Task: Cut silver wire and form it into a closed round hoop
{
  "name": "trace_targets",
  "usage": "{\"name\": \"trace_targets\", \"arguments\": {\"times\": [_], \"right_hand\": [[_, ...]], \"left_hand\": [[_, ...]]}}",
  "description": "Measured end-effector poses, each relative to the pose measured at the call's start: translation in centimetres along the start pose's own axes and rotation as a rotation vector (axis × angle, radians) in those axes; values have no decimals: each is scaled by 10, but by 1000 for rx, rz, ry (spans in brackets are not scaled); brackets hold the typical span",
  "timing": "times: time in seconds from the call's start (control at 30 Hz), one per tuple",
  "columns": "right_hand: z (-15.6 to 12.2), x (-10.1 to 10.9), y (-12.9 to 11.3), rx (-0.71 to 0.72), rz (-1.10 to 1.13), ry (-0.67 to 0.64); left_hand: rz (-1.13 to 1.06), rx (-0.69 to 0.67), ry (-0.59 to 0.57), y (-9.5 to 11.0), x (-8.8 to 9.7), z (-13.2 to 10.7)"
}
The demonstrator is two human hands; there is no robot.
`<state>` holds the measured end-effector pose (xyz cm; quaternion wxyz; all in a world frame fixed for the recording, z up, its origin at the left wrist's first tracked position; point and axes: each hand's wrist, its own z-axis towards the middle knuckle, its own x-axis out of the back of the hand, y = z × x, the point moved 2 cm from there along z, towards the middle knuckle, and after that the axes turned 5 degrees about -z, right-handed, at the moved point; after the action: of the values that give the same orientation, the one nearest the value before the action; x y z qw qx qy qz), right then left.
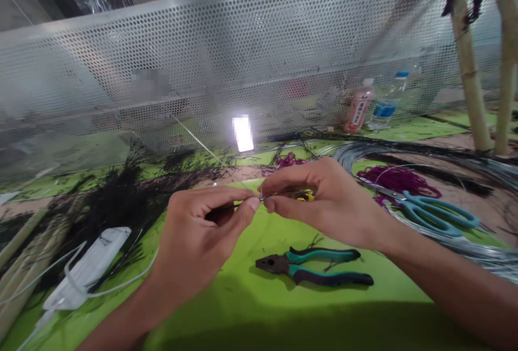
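Note:
My left hand [202, 227] and my right hand [319, 200] meet fingertip to fingertip above the green table [251, 313]. Both pinch a thin wire [261, 198] between thumb and forefinger. A dark thin stem [220, 209] runs back through my left fingers. Something small and yellow [305, 196] shows behind my right fingers. Green-handled pliers [315, 267] lie shut on the table just below my hands.
Teal scissors [429, 211] lie at right on a coil of grey wire [465, 243], near purple fibres [399, 179]. Black feathery strands [121, 194] cover the left. A white charger with cable [87, 270] sits front left. Two bottles [372, 105] stand by the perforated metal screen [243, 59]. Bamboo poles [469, 59] rise at right.

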<state>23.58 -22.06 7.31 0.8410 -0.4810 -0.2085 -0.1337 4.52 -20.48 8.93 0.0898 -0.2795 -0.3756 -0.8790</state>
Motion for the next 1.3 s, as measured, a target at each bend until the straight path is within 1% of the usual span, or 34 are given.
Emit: {"name": "trace_targets", "arguments": {"times": [0.07, 0.17, 0.27, 0.4, 0.47, 0.5, 0.6, 0.67, 0.7, 0.73, 0.77, 0.87, 0.9, 0.93, 1.0, 1.07, 1.17, 1.3], "right_hand": [[1, -1, 3, -20, 88, -37], [1, -4, 6, 9, 200, -50], [1, -7, 8, 55, 259, -2], [2, -13, 9, 147, 245, 100], [3, -16, 9, 249, 184, 161], [2, -17, 10, 324, 125, 209], [-3, -17, 11, 627, -172, 377], [-6, -16, 11, 809, -391, 385], [-6, -14, 10, 855, -445, 365], [-6, -11, 9, 847, -451, 332], [-4, -7, 8, 780, -408, 288], [5, 5, 8, 399, -137, 122], [7, 7, 8, 288, -68, 40], [9, 8, 8, 217, -15, -30], [11, 8, 8, 154, 53, -131], [11, 6, 9, 114, 95, -180], [11, 4, 11, 64, 109, -186], [10, 1, 11, 74, 54, -160]], "left_hand": [[-29, 20, -11, 0, -1, 0], [-79, 72, -46, -2, -2, -1], [-121, 125, -62, -3, -1, 0], [-136, 145, -43, -4, 1, 1], [-130, 150, -45, -5, 1, 1], [-127, 150, -49, -6, 1, 1], [-103, 139, -52, -8, 1, 1], [-94, 117, -45, -9, 0, 2], [-91, 107, -46, -9, -1, 2], [-90, 95, -47, -9, -1, 2], [-87, 79, -43, -9, -2, 2], [-34, 16, -13, -5, -4, 1], [-4, -11, -1, -4, -4, 0], [26, -36, 8, -3, -5, -1], [75, -72, 18, -1, -6, -2], [95, -90, 29, 0, -6, -2], [114, -95, 27, 2, -7, -2], [126, -86, -14, 5, -6, -3]]}}
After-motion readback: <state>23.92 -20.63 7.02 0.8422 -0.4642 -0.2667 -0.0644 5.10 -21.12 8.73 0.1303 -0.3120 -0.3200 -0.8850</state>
